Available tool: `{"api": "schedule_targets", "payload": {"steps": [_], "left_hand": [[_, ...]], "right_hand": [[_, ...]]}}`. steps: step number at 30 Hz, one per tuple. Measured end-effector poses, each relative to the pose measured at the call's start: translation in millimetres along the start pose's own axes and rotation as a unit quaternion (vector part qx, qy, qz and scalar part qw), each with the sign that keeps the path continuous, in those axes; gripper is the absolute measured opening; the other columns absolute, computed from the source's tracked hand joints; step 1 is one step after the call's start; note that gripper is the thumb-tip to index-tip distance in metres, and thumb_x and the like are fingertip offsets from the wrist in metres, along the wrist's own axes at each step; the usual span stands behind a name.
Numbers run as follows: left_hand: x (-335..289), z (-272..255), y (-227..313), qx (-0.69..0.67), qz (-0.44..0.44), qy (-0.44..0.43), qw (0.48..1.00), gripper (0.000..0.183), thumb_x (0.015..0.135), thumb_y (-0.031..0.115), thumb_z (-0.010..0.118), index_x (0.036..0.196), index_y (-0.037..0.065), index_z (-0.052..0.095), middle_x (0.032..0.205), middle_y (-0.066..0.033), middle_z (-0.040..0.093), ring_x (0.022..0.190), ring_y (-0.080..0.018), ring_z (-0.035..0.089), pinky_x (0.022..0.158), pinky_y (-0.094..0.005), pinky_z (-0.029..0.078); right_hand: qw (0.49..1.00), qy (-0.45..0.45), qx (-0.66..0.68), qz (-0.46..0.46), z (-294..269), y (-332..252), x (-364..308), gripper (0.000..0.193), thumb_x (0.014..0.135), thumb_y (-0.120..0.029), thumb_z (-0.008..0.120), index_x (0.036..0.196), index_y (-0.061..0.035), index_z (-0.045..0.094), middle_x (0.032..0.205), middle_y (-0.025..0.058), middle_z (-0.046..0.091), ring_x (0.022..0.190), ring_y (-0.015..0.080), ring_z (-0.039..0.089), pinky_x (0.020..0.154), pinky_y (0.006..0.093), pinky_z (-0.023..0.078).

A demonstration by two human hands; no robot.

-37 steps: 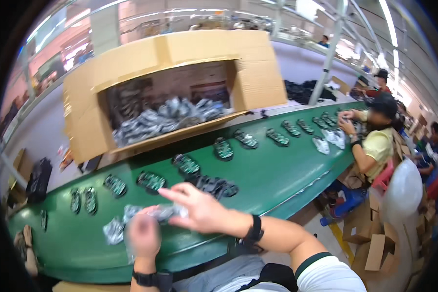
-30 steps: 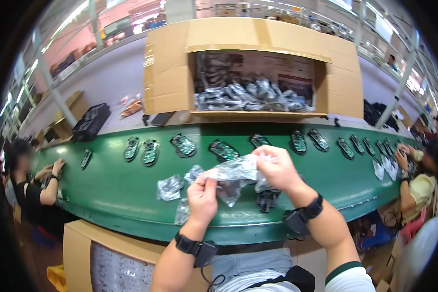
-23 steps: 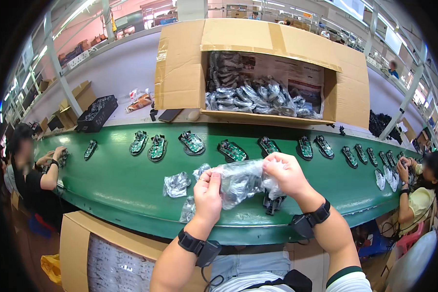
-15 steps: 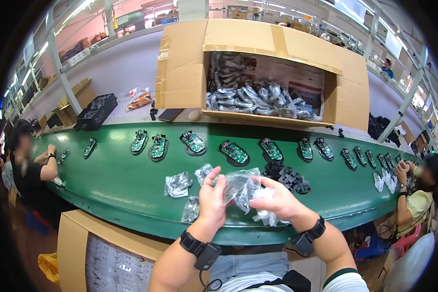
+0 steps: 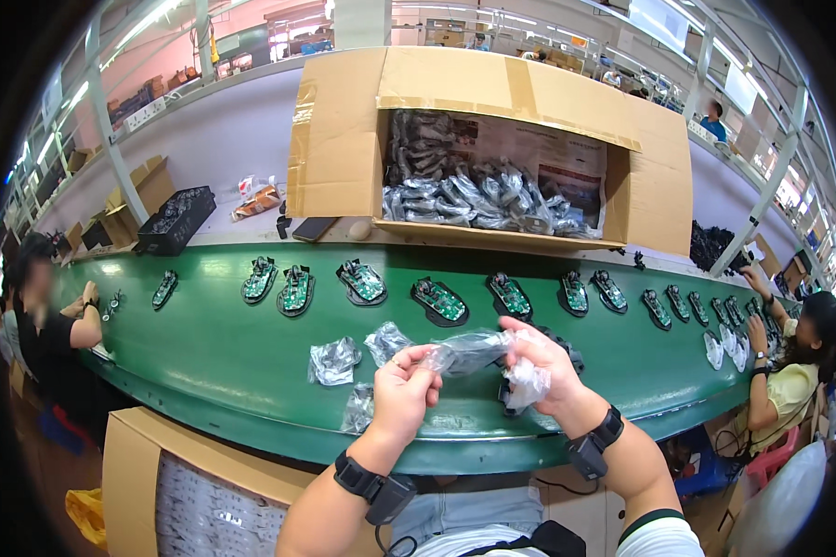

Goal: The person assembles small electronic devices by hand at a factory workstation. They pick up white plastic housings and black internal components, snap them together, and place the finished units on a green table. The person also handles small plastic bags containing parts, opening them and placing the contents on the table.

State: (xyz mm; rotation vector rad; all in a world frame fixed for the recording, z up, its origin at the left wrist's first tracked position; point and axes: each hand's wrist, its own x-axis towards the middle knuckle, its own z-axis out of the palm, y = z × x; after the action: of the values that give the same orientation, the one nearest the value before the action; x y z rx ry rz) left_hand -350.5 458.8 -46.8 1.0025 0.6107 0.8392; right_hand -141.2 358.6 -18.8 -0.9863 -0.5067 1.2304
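A clear plastic bag (image 5: 469,353) is stretched between my two hands above the green belt. My left hand (image 5: 403,392) pinches its left end between thumb and fingers. At the other end, my right hand (image 5: 553,369) grips the bag, with crumpled clear plastic (image 5: 528,384) bunched in the same palm. Whether anything lies inside the stretched bag is unclear. Left of my left hand are bagged parts (image 5: 334,360), each in crumpled clear plastic. Black plastic parts (image 5: 507,401) lie partly hidden beneath my right hand.
Mouse-shaped black bases with green circuit boards (image 5: 440,302) line the green belt (image 5: 223,343). Behind stands an open cardboard box (image 5: 502,232) of bagged parts. Another carton (image 5: 130,483) sits below the near edge. Co-workers sit at left (image 5: 46,343) and right (image 5: 790,381).
The bag has been pulled out longer and flatter between my hands. My left hand's fingers have closed into a pinch. The right co-worker has raised an arm toward the back.
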Motion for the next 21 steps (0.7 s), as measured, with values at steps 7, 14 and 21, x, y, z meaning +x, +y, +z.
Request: {"api": "schedule_targets", "payload": {"steps": [7, 14, 21], "left_hand": [[-1.9, -3.8, 6.0, -0.023, -0.025, -0.052, 0.998, 0.017, 0.099, 0.008, 0.059, 0.113, 0.003, 0.066, 0.077, -0.0036, 0.063, 0.058, -0.0097, 0.055, 0.054, -0.0226, 0.046], [-12.2, -0.5, 7.3, 0.157, 0.112, -0.199, 0.961, 0.042, 0.097, 0.009, 0.067, 0.136, 0.002, 0.055, 0.102, -0.0071, 0.07, 0.088, -0.0152, 0.067, 0.077, -0.0298, 0.055], [27.0, -53.9, 7.6, 0.698, 0.285, 0.053, 0.654, 0.038, 0.086, 0.018, 0.074, 0.122, 0.006, 0.069, 0.117, -0.0212, 0.068, 0.106, -0.0377, 0.065, 0.1, -0.0464, 0.048]], "right_hand": [[0.994, -0.064, -0.064, -0.053, 3.5, -12.9, -17.3, 0.061, 0.096, -0.022, 0.074, 0.147, 0.0013, 0.049, 0.094, 0.005, 0.064, 0.084, 0.012, 0.062, 0.074, 0.0262, 0.052], [0.82, -0.035, -0.45, -0.352, 3.5, 9.0, -21.0, 0.02, 0.084, -0.018, 0.084, 0.091, -0.0038, 0.071, 0.1, 0.0081, 0.057, 0.091, 0.019, 0.057, 0.083, 0.0315, 0.048], [0.937, -0.05, -0.25, -0.238, 16.3, 9.6, -24.9, 0.007, 0.09, -0.001, 0.066, 0.095, -0.0008, 0.07, 0.106, 0.0101, 0.07, 0.092, 0.013, 0.065, 0.081, 0.0272, 0.051]]}}
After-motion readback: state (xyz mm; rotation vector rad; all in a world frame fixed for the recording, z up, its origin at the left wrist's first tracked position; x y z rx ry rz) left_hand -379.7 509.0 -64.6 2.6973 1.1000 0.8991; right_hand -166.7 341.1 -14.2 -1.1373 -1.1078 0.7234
